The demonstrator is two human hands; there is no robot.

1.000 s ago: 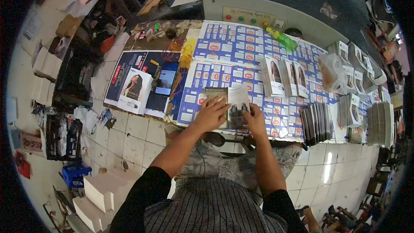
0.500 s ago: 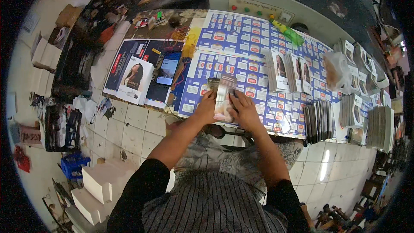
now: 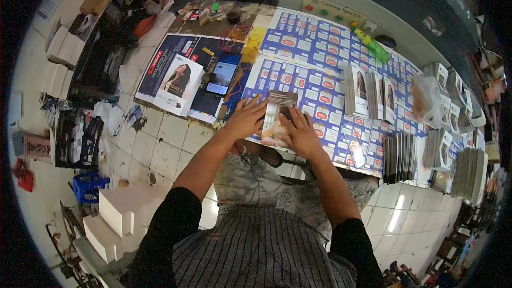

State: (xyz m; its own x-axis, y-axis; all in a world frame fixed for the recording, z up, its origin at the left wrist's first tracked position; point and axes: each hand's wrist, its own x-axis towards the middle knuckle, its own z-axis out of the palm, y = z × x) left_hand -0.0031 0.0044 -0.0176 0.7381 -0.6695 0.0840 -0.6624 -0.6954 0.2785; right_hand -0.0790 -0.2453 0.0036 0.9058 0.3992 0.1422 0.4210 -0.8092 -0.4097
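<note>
A folded printed leaflet (image 3: 273, 124) with a photo panel and a dark brown top end lies on the near edge of the table, in front of me. My left hand (image 3: 247, 118) lies at its left side, fingers stretched out toward the upper left edge of the paper. On the leaflet's right part rests my right hand (image 3: 300, 132), its fingers extended and pressing the paper down. Neither hand wraps round anything. Beneath the leaflet is a large blue printed sheet (image 3: 332, 139) with rows of red and white labels.
Leaflet stacks (image 3: 358, 93) stand to the right, with a row of dark folded leaflets (image 3: 399, 157) at the near edge. A plastic bag (image 3: 425, 98) and green bottle (image 3: 380, 52) lie beyond. Leftward are a white leaflet pile (image 3: 180, 85) and a phone (image 3: 222, 77).
The view has shifted, so the table appears slightly turned. My left hand has moved outward, and its fingers now stretch toward the leaflet's upper left edge. My right hand stays on the leaflet.
</note>
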